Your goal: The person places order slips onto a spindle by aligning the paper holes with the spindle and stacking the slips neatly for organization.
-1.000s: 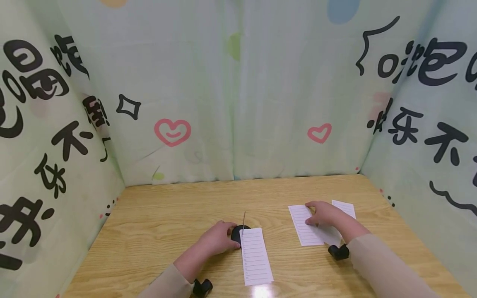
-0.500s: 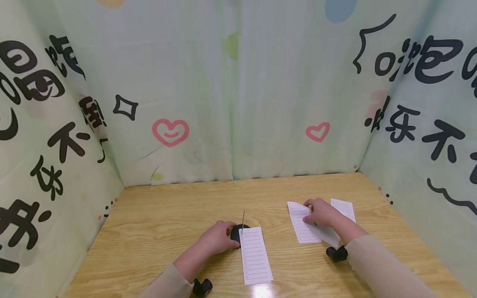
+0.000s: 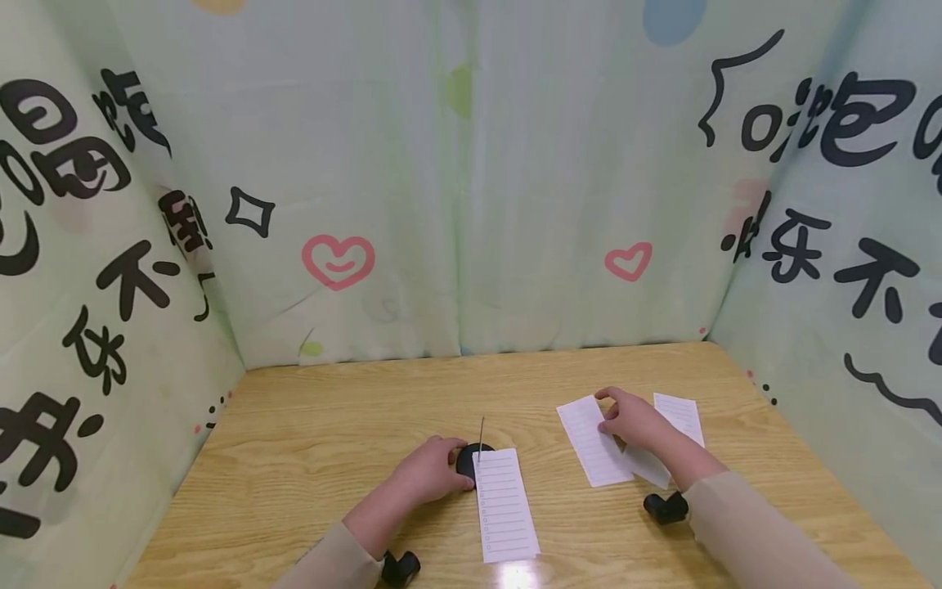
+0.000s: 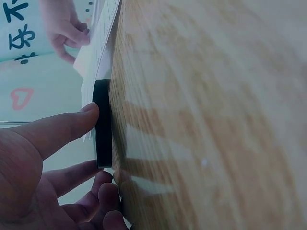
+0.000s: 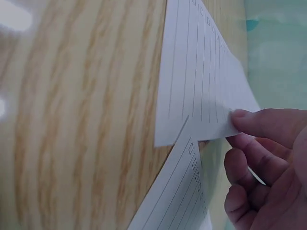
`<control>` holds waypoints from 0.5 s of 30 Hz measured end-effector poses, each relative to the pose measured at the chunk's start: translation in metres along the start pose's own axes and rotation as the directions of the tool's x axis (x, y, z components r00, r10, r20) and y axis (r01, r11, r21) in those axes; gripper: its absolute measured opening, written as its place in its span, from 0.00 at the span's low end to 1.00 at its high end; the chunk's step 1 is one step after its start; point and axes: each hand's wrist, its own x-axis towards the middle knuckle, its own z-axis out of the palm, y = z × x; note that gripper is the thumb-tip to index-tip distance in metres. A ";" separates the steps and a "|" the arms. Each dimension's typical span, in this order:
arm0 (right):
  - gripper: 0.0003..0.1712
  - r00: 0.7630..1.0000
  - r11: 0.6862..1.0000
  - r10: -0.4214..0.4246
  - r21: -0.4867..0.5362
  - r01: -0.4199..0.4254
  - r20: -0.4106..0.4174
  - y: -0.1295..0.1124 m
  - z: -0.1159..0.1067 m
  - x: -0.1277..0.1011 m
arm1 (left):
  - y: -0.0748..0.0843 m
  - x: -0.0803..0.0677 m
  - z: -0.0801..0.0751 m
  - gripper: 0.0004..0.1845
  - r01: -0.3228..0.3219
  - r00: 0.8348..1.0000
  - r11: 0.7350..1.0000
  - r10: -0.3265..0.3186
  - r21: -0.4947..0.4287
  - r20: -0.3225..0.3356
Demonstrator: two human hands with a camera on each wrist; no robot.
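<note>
Jutting left from the pinching right hand (image 3: 634, 420) is a lined sheet (image 3: 593, 446).

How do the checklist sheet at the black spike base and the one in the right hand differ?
The center sheet overlaps the black spike base; the held sheet is pinched by the right hand.
In the head view, the center sheet slants slightly, the held sheet noticeably more.
Both are white, with ruled lines and small checkboxes.

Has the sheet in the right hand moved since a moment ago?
Yes: the sheet swung slightly left at its far end, judged against the smaller pink heart.
</note>
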 end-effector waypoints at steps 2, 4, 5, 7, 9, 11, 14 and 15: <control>0.31 1.000 1.000 -0.012 0.003 0.013 -0.023 0.001 0.001 0.000 | 0.000 0.000 0.001 0.34 -0.005 1.000 1.000 0.005 0.001 -0.001; 0.31 0.999 1.000 -0.021 0.010 0.021 -0.040 0.001 0.002 0.000 | -0.001 0.000 0.001 0.34 -0.007 1.000 1.000 0.007 0.002 -0.004; 0.31 0.999 1.000 -0.024 0.016 0.025 -0.044 0.000 0.002 -0.001 | -0.001 0.000 0.001 0.34 -0.006 1.000 1.000 0.006 0.003 -0.004; 0.31 0.998 0.999 -0.032 0.036 0.034 -0.048 -0.001 0.003 -0.002 | -0.001 0.000 0.002 0.34 -0.004 1.000 1.000 0.004 0.003 -0.005; 0.31 0.998 0.997 -0.033 0.064 0.036 -0.051 -0.002 0.004 -0.004 | -0.001 0.000 0.002 0.34 -0.004 1.000 1.000 0.004 0.004 -0.008; 0.31 0.998 0.996 -0.039 0.081 0.043 -0.054 -0.004 0.004 -0.006 | -0.001 0.000 0.002 0.34 -0.001 1.000 1.000 0.001 0.001 -0.009; 0.31 0.997 0.994 -0.045 0.094 0.052 -0.068 -0.007 0.004 -0.010 | -0.001 0.000 0.003 0.34 0.006 1.000 1.000 -0.006 -0.003 -0.012; 0.31 0.996 0.994 -0.049 0.096 0.056 -0.074 -0.008 0.004 -0.012 | -0.001 0.000 0.003 0.34 0.008 1.000 1.000 -0.008 -0.005 -0.011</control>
